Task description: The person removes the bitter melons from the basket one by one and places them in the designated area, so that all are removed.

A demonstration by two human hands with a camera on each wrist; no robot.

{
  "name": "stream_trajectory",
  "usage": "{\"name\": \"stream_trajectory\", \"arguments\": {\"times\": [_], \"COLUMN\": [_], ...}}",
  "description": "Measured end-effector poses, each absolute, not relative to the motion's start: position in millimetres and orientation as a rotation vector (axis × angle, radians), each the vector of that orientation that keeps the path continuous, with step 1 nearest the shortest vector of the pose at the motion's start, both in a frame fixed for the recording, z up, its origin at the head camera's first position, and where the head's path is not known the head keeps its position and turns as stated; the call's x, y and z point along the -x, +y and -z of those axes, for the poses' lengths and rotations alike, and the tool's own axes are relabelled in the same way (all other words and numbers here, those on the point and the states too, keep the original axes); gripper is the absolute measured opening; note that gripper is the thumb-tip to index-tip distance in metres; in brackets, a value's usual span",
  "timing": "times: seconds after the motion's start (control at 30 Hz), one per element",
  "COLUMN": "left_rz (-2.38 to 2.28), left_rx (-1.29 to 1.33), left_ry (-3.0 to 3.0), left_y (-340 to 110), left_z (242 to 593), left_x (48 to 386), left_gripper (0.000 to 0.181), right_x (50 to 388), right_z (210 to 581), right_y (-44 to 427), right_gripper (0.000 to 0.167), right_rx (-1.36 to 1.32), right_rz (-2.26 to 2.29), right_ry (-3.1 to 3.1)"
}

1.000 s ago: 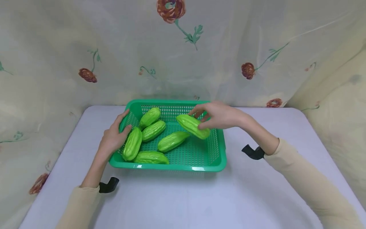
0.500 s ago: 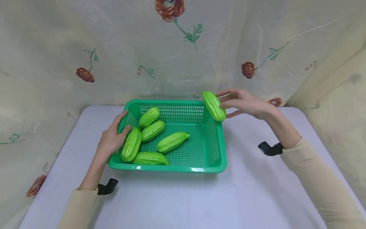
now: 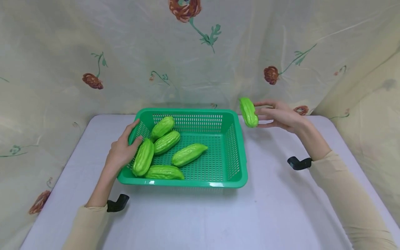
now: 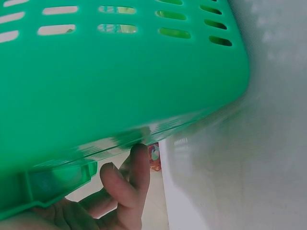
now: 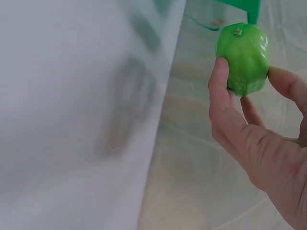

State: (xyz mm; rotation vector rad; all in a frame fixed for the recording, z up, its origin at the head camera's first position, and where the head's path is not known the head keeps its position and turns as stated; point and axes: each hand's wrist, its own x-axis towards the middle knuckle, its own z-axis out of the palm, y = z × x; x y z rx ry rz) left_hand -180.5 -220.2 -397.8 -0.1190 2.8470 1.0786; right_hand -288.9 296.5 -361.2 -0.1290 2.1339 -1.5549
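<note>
My right hand (image 3: 281, 115) pinches a bright green bitter melon (image 3: 249, 112) between thumb and fingertips, in the air just right of the basket's back right corner. The right wrist view looks at the melon's stem end (image 5: 240, 48), gripped from both sides. On the other side, my left hand (image 3: 122, 150) grips the left rim of a green plastic basket (image 3: 200, 183), thumb over the rim. Its fingers (image 4: 139, 175) show against the basket's outer wall in the left wrist view. Several more bitter melons lie inside, mostly toward the left; one (image 3: 189, 155) lies near the middle.
The basket stands on a table with a pale lavender cloth (image 3: 203, 218). A flower-patterned curtain (image 3: 237, 62) hangs behind the table and along both sides. Black wrist-worn pieces (image 3: 118, 203) jut from both sleeves.
My right hand has carried the bitter melon from above the basket's inside, over the rim and out to the right. My left hand keeps its grip on the basket.
</note>
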Motion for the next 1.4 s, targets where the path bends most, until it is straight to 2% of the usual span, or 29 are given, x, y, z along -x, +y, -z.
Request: {"name": "stream_trajectory", "arguments": {"times": [0.57, 1.4], "left_rz": [-1.099, -1.103], "left_rx": [0.11, 0.132], "left_ry": [2.84, 2.83], "left_y": [-217.8, -219.8], "left_z": [398.0, 397.5], "left_x": [180.2, 181.0], "left_gripper": [0.066, 0.066], "right_x": [301.7, 301.6], "right_z": [412.7, 424.0], "right_y": [299.3, 297.9], "right_gripper": [0.064, 0.069], "right_rx": [0.05, 0.026], "right_rz": [1.482, 1.426], "right_ry": [2.154, 2.151]}}
